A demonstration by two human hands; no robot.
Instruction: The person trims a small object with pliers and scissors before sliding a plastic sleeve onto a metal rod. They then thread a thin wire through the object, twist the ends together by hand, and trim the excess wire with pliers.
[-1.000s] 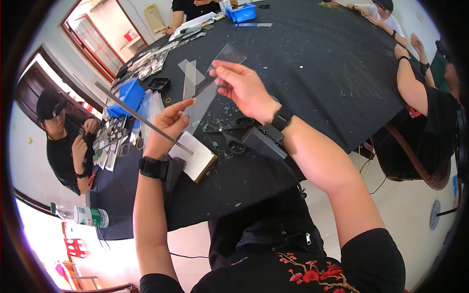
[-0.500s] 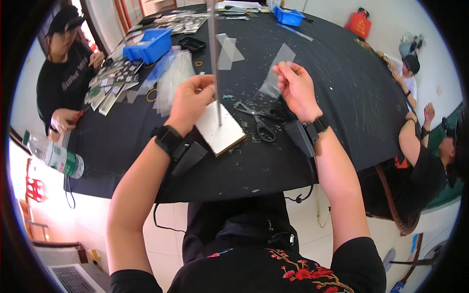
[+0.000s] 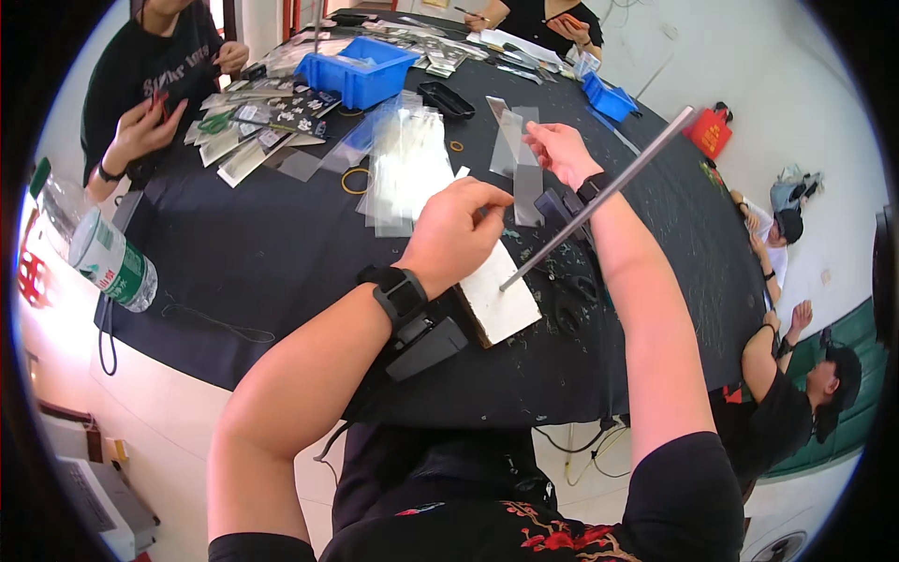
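My right hand [image 3: 565,157] pinches a narrow clear plastic sleeve [image 3: 528,195] over the black-covered table. My left hand [image 3: 459,229] is closed, with its fingertips curled together close to the sleeve's left side. Anything between those fingers is too small to make out. Below the left hand lies a white-topped block [image 3: 501,314], from which a thin metal rod [image 3: 599,204] rises, leaning right in the view. Black scissors [image 3: 569,304] rest to the right of the block, partly in shadow. Other clear plastic pieces [image 3: 504,140] lie just beyond the sleeve.
Stacked clear sleeves [image 3: 393,155], a yellow rubber band [image 3: 354,181] and a black tray [image 3: 447,98] lie ahead left. Farther off are a blue bin [image 3: 351,80] and piled packets [image 3: 257,122]. A water bottle [image 3: 112,262] stands left. Other people sit around the table.
The view has turned left and shifted. My left hand has moved from beside the rod toward the sleeve, which my right hand still pinches. The rod now leans right in the view.
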